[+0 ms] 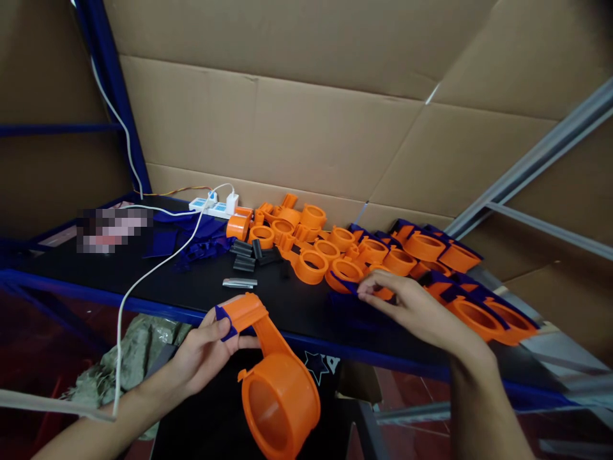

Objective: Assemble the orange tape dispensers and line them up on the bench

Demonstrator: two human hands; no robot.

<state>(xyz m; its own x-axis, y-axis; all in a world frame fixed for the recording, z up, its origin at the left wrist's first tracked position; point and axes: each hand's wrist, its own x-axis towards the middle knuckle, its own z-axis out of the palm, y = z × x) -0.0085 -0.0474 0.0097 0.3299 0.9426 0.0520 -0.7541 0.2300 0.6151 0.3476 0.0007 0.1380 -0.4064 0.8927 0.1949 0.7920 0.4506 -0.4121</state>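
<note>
My left hand (205, 351) is closed on the handle end of an orange plastic part (272, 377), a wide ring on a flat arm, held below the table's front edge; a small dark blue piece sits under my thumb. My right hand (407, 306) reaches onto the black table (191, 287), fingertips pinched at a dark blue strip (342, 284) beside the pile of orange ring parts (335, 252). More orange rings wrapped with blue strips (460, 281) lie to the right.
Small black blocks (249, 252) and a silver metal piece (239, 283) lie mid-table. A white power strip (213, 206) and a white cable (158, 268) run at left beside blue fabric (191, 236). Cardboard walls stand behind. A blue rail edges the table.
</note>
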